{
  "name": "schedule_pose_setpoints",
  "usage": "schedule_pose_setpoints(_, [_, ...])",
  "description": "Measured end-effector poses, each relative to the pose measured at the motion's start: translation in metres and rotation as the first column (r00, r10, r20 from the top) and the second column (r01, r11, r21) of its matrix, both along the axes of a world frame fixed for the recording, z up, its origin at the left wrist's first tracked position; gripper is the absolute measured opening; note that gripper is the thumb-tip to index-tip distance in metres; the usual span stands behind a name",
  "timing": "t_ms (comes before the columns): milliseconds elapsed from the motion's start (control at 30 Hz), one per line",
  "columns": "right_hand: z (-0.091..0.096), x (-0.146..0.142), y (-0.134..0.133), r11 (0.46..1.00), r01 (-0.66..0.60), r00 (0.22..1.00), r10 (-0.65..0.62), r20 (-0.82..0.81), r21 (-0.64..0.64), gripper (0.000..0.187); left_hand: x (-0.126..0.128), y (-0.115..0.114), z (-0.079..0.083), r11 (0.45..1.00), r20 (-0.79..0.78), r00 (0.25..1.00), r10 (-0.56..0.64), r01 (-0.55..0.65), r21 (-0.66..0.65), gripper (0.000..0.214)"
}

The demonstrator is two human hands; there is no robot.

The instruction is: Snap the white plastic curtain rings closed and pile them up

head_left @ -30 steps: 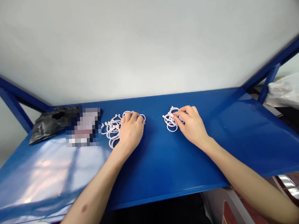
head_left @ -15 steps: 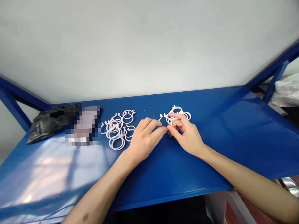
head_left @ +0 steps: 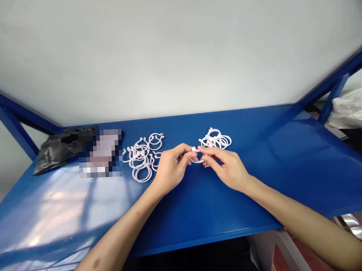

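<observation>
Between my two hands I hold one white plastic ring (head_left: 197,160) just above the blue table (head_left: 202,206). My left hand (head_left: 170,170) pinches its left end with thumb and fingers. My right hand (head_left: 226,167) pinches its right end. A loose pile of several white rings (head_left: 141,155) lies on the table to the left of my left hand. A smaller, tighter pile of white rings (head_left: 215,140) lies just behind my right hand.
A crumpled black plastic bag (head_left: 60,148) and a blurred-out patch lie at the table's back left. Blue frame struts (head_left: 332,91) rise at both back corners against a white wall. A white bag (head_left: 350,110) sits off the table at the right.
My left hand left the left pile with a ring and came toward the middle. My right hand left the right pile. Both now pinch one ring between them.
</observation>
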State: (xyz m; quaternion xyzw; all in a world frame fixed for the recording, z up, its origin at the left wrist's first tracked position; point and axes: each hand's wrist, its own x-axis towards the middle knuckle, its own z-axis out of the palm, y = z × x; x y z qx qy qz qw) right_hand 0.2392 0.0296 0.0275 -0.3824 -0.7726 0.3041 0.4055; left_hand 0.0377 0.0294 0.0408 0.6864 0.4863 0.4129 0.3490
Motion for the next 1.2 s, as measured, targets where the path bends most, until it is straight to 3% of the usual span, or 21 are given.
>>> schedule_pose_setpoints(100, [0.002,0.001,-0.004,1.000,-0.013,1.000,0.012,0.026,0.009,0.026,0.000,-0.003,0.000,0.998,-0.050,0.999,-0.010,0.013,0.062,0.024])
schedule_pose_setpoints(267, [0.001,0.003,-0.002,0.989,-0.052,0.989,0.032,0.145,0.138,0.028,0.002,-0.003,-0.003,0.994,-0.093,0.996,-0.014,0.024,0.109,0.025])
schedule_pose_setpoints(400, [0.001,0.006,0.011,0.966,-0.021,0.977,-0.035,0.210,0.257,0.026,-0.004,0.005,-0.006,0.972,-0.309,0.950,0.037,0.038,0.230,0.020])
schedule_pose_setpoints(467, [0.001,0.011,0.020,0.956,0.091,0.967,-0.152,0.205,0.279,0.024,-0.013,0.011,-0.009,0.941,-0.481,0.855,0.194,-0.023,0.339,0.020])
schedule_pose_setpoints(600, [0.001,0.022,0.035,0.913,0.359,0.908,-0.389,0.153,0.194,0.021,-0.037,0.023,-0.019,0.842,-0.674,0.526,0.519,-0.176,0.511,0.026])
schedule_pose_setpoints(667, [-0.001,0.026,0.041,0.892,0.398,0.884,-0.435,0.171,0.216,0.014,-0.047,0.027,-0.024,0.818,-0.713,0.408,0.570,-0.197,0.541,0.030])
schedule_pose_setpoints(733, [-0.003,0.028,0.045,0.877,0.383,0.864,-0.451,0.225,0.290,0.011,-0.052,0.029,-0.025,0.820,-0.741,0.355,0.570,-0.196,0.538,0.029])
schedule_pose_setpoints(900, [-0.008,0.030,0.049,0.846,0.385,0.812,-0.500,0.300,0.368,0.013,-0.053,0.029,-0.025,0.840,-0.773,0.330,0.542,-0.188,0.508,0.020])
schedule_pose_setpoints(1000, [-0.006,0.029,0.047,0.838,0.395,0.811,-0.511,0.285,0.377,0.014,-0.051,0.029,-0.025,0.818,-0.742,0.349,0.572,-0.175,0.548,0.020])
schedule_pose_setpoints(1100, [-0.002,0.027,0.043,0.837,0.367,0.834,-0.490,0.256,0.406,0.012,-0.047,0.028,-0.022,0.757,-0.657,0.396,0.641,-0.190,0.624,0.020])
schedule_pose_setpoints(1200, [0.003,0.021,0.035,0.855,0.314,0.876,-0.429,0.221,0.413,0.012,-0.036,0.022,-0.013,0.721,-0.564,0.508,0.652,-0.182,0.669,0.012])
